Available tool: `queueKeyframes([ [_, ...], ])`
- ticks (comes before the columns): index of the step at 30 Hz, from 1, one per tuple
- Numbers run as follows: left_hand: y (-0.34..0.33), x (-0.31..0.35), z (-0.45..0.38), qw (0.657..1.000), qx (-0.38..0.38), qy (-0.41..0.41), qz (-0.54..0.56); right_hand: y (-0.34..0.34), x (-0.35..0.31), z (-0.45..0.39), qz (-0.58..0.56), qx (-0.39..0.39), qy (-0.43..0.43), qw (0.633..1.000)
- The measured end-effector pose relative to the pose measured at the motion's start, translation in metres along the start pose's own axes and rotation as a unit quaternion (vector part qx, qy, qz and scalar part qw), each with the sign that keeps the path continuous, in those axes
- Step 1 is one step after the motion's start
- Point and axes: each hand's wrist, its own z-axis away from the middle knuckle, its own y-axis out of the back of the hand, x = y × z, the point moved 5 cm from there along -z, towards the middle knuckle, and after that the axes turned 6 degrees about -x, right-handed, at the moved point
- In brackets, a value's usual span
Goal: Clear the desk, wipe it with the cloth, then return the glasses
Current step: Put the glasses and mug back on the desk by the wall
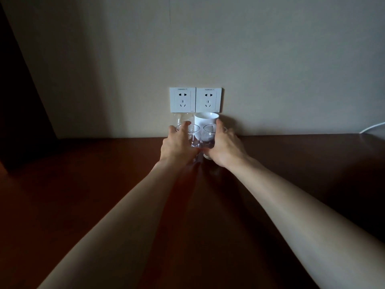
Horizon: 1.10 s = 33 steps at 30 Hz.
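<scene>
Glasses are being gripped at the far edge of the dark wooden desk, close against the wall and just below two white wall sockets. The left clear glass is being clasped by the left hand, fingers curled round its far side. The right clear glass is being enclosed by the right hand in the same way. The two tumblers are being kept side by side, nearly touching. Behind them a white cup and another clear glass are being left standing against the wall. Whether the glasses are being picked up or set down cannot be told. No cloth is being shown, so the clearing step seems likelier. If so, both are to be lifted straight up and carried off without knocking the cup behind.
</scene>
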Motion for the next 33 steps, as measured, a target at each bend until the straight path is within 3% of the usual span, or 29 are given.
queueKeyframes([
  [8, 0.005, 0.004, -0.006, 1.0, -0.012, 0.002, -0.01, 0.001, -0.006, -0.006, 0.017, -0.02, -0.021, 0.999],
  [11, 0.007, 0.005, 0.003, 0.997, -0.08, -0.014, 0.0, 0.009, -0.012, 0.006, 0.042, -0.032, -0.005, 0.999],
  [14, 0.025, -0.002, 0.025, 0.991, -0.111, -0.038, -0.065, 0.028, -0.026, 0.037, 0.112, -0.012, 0.03, 0.993],
  [17, 0.08, 0.0, 0.099, 0.984, -0.133, -0.033, -0.11, 0.047, -0.063, 0.084, 0.166, -0.001, 0.105, 0.981],
  [21, 0.151, -0.027, 0.202, 0.967, -0.107, -0.047, -0.226, 0.055, -0.135, 0.169, 0.119, -0.046, 0.21, 0.969],
  [26, 0.231, -0.09, 0.347, 0.941, -0.102, -0.024, -0.322, 0.028, -0.245, 0.289, 0.033, -0.108, 0.325, 0.939],
  [33, 0.317, -0.191, 0.493, 0.935, -0.06, 0.059, -0.345, -0.033, -0.375, 0.41, -0.019, -0.164, 0.439, 0.883],
])
